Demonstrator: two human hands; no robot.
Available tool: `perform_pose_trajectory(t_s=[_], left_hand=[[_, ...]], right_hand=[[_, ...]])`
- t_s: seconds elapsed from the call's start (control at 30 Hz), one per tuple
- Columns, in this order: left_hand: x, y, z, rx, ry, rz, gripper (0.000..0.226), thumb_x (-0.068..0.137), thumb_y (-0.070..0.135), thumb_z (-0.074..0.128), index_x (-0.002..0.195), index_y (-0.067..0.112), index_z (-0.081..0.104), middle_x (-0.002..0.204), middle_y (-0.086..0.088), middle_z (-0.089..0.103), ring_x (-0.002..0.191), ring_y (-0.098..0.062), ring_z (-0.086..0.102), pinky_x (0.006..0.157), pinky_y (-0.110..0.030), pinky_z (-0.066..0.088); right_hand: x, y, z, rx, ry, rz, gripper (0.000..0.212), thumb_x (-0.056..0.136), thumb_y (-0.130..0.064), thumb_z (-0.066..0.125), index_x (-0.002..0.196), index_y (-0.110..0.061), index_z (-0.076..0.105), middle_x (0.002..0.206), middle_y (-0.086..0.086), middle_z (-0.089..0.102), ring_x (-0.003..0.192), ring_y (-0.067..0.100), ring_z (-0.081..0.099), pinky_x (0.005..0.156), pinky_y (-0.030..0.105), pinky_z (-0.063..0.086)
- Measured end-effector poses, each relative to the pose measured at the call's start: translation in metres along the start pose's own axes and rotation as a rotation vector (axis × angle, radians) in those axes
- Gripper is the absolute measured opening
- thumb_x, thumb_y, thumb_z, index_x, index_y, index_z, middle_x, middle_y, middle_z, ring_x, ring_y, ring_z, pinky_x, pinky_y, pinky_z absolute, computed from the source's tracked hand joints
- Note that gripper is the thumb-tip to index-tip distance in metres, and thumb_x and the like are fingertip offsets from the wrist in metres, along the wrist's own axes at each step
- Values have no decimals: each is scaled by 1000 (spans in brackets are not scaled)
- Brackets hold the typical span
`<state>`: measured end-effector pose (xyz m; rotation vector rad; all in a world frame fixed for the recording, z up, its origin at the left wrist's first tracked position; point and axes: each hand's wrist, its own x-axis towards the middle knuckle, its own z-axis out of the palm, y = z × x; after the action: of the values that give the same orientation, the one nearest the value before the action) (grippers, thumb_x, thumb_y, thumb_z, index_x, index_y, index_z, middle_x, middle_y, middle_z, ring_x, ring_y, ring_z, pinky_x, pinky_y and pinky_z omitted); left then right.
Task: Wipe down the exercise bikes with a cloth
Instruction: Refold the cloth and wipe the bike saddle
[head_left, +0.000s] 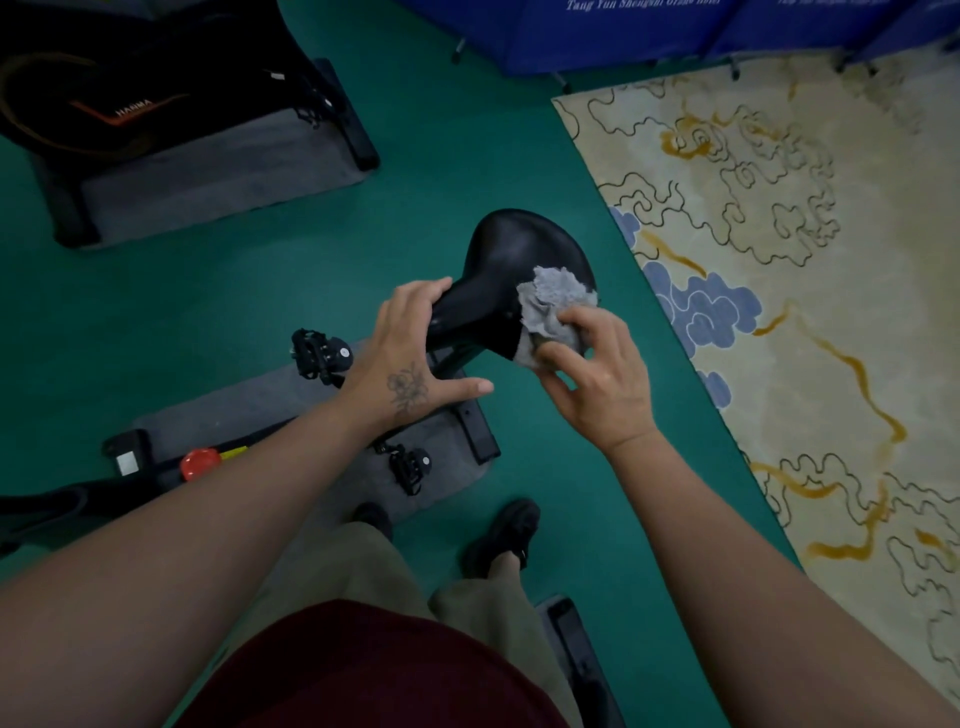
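Looking straight down over the glossy black bike saddle (511, 260), which sits above the green floor (260, 291), its wide end pointing away and the narrow nose toward the person. The left hand (410, 358), a flower tattoo on its back, is on the nose of the saddle, fingers wrapped over the left side and thumb stretched out underneath toward the right. The right hand (597, 374) has the crumpled grey cloth (553, 306) bunched in curled fingers and thumb, pressed against the saddle's right rear edge; the cloth's loose folds spread up onto the top surface. Under the saddle, the bike's black frame stands on a grey floor mat (291, 400), with two black pedals (319, 353) showing either side of the left forearm and a red knob (200, 462) down on the frame at lower left. A second black bike (130, 83) stands on its own mat at upper left. A cream carpet with cloud patterns (779, 234) lies to the right.
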<state>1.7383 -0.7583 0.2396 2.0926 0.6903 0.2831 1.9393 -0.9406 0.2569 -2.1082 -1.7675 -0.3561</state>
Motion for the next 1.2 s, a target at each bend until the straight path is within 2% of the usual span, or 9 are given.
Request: perform_pose_trajectory(t_s=[0.13,0.27,0.43,0.63,0.7,0.83,1.0,1.2], left_hand=[[1,-1,1,2,-12,-5,120,71,65,91,164,22,28,158,0,30,148,-22,31,116,-37,32],[2,-2,2,2,-8,-5,123,68,65,93,164,22,29,158,0,30,148,-23,32,117,-38,33],[2,-3,1,4,-16,3,125,67,65,93,164,22,28,157,-1,31,148,-24,32,120,-43,36],[2,-3,0,-10,-37,-1,125,68,68,90,165,22,26,158,3,28,148,-22,30,121,-45,35],[2,-3,1,-12,-32,-5,125,67,68,91,165,22,26,158,2,28,148,-22,30,121,-45,35],[2,-2,2,-12,-6,-9,124,67,65,93,164,22,29,158,1,30,148,-23,31,120,-46,36],[2,-3,1,-9,-18,-1,128,65,65,95,164,22,27,158,-1,29,148,-24,32,121,-44,36],[1,1,-2,-12,-44,-21,127,66,58,96,165,23,25,159,3,26,149,-21,29,119,-38,31]], right_hand=[[-9,9,-3,-25,25,-41,8,94,-13,75,89,-6,74,119,25,65,114,44,59,103,45,50],[11,-11,20,-15,70,-122,5,92,-5,73,88,-8,74,118,23,68,115,42,61,111,44,49],[21,-21,30,17,75,-54,4,90,-5,72,91,-9,74,118,21,67,114,41,60,108,45,49],[-7,17,-1,-27,-23,80,21,86,-24,82,98,-9,75,121,21,62,113,40,55,101,45,45],[-13,22,-7,-18,-29,99,22,88,-23,82,100,-6,74,121,22,60,113,41,55,103,43,44],[-3,11,3,-9,-22,18,17,93,-18,77,102,-4,73,122,21,64,114,44,58,110,44,43],[24,-24,26,32,36,7,13,86,0,75,97,-6,73,118,18,66,112,38,56,107,41,45],[0,-9,10,27,-25,99,18,83,-7,82,98,-10,73,125,17,61,115,38,52,104,42,46]])
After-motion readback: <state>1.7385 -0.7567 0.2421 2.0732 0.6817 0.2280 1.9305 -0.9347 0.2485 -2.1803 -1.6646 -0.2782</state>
